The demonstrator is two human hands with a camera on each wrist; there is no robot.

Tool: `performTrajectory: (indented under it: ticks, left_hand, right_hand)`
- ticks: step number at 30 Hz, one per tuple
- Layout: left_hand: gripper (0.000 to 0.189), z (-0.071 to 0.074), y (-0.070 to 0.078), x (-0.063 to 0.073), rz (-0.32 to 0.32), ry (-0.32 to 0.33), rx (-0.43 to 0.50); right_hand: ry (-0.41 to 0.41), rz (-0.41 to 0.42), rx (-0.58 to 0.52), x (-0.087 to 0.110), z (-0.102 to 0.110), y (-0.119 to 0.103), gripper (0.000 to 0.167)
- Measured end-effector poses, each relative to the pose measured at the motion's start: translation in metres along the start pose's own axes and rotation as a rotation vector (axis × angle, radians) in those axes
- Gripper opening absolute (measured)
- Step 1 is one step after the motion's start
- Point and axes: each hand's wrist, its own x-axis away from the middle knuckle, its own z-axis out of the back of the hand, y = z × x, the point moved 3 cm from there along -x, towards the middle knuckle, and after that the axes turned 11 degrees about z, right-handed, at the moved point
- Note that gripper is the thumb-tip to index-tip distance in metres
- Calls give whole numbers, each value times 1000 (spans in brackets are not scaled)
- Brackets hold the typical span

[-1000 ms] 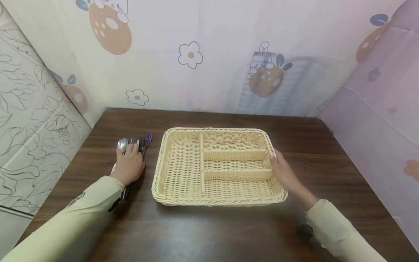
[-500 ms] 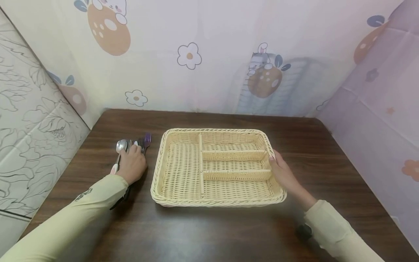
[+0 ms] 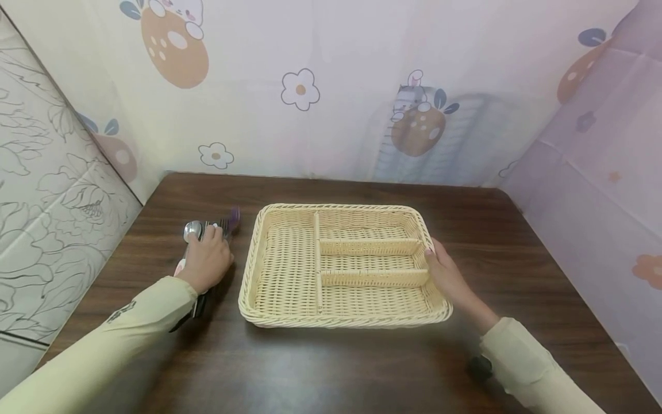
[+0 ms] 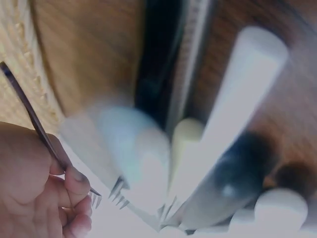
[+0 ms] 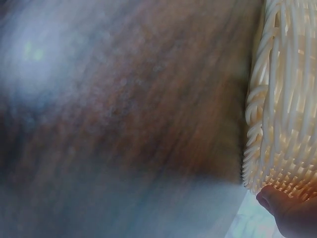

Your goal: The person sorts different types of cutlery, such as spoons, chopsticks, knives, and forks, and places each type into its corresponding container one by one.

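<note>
My left hand [image 3: 208, 261] is at the cutlery on the left side of the table. In the left wrist view its thumb and fingers pinch the dark handle of a fork [image 4: 33, 116]; the head view shows purple tines past the fingers. Close by lie a silver spoon [image 3: 193, 230], a black fork [image 3: 224, 225] and other pieces, partly hidden under the hand. My right hand [image 3: 452, 282] grips the right rim of a cream woven basket [image 3: 341, 321], thumb on top. The basket has one long compartment on the left and three small ones on the right, all bare.
The dark wood table [image 3: 331, 368] meets a patterned cloth wall [image 3: 341, 132] at the back. More cloth hangs on both sides. In the left wrist view a white handle [image 4: 242, 89] and a black handle [image 4: 161, 54] lie blurred beside the hand.
My left hand has shifted slightly to the right across the cutlery, and the purple fork now looks blurred. The right hand and basket have stayed in place.
</note>
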Motion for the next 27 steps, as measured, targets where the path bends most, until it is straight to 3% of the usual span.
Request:
performTrajectory:
  ticks: [9,17,22,27]
  left_hand:
    - [34,30,-2,3,-15,170,38]
    - [38,59,2,2,-80,324,30]
    - [39,73,11,1,-136,331,1]
    - [38,80,25,-2,-173,270,-25]
  right_hand:
    - [0,-11,4,0,0,0,57]
    - [8,-4,-2,1,1,-1,57]
    - [1,-2,10,1,1,-1,57]
    - [2,-1,18,1,1,1,57]
